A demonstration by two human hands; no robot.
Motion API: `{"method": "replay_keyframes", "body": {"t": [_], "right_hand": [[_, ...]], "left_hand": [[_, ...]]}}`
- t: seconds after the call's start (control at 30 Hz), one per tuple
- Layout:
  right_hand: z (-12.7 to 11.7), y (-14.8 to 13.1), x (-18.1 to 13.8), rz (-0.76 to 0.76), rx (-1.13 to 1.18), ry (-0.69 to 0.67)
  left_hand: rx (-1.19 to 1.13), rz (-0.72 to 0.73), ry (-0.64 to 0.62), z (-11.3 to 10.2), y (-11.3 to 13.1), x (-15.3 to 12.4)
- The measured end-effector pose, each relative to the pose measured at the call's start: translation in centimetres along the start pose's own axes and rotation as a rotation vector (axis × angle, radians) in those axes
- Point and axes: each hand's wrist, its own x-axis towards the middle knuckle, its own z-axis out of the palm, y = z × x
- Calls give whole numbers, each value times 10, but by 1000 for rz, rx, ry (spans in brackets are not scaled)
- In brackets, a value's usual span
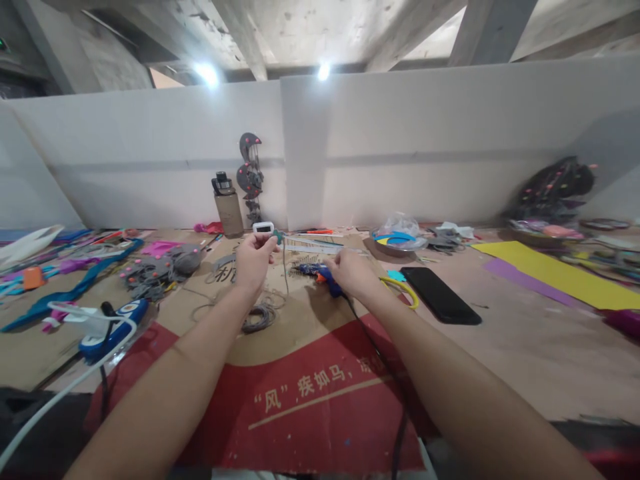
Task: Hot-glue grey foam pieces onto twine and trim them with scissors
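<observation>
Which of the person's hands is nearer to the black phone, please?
Right: the right hand is to the left of the black phone; the left hand is farther off to its left.

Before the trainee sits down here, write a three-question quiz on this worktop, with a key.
1. True or false: the black, flat, rectangular phone lies to the right of the tall, brownish bottle with a dark lid.
2. Which of the person's hands is at the blue plastic tool with a black cord?
A) left hand
B) right hand
3. What colour is the sheet showing along the near edge of the long, yellow, flat sheet?

Key:
1. True
2. B
3. Purple
</observation>
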Motion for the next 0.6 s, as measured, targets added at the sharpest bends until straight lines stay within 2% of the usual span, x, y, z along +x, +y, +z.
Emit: {"method": "replay_keyframes", "body": {"t": [0.07, 0.1, 0.2, 0.3, 0.37, 0.43, 0.5, 0.6], "right_hand": [[9, 6, 1, 10, -79, -184], [14, 7, 1, 13, -83, -235], [26, 9, 0, 59, -1, -262], [27, 6, 3, 107, 93, -270], [22, 1, 4, 116, 245, -223], [16, -7, 3, 86, 494, -111], [9, -17, -1, 1, 739, 7], [1, -31, -10, -180, 981, 70]], "left_hand": [[-25, 24, 80, -5, 1, 7], [-40, 26, 112, -7, 2, 10], [-93, -6, 154, -12, 3, 16], [-145, -68, 121, -15, 3, 17], [-170, -100, 89, -16, 2, 16], [-190, -127, 67, -16, 1, 16], [-204, -150, 51, -16, 0, 16], [-191, -173, 36, -14, -1, 15]]}}
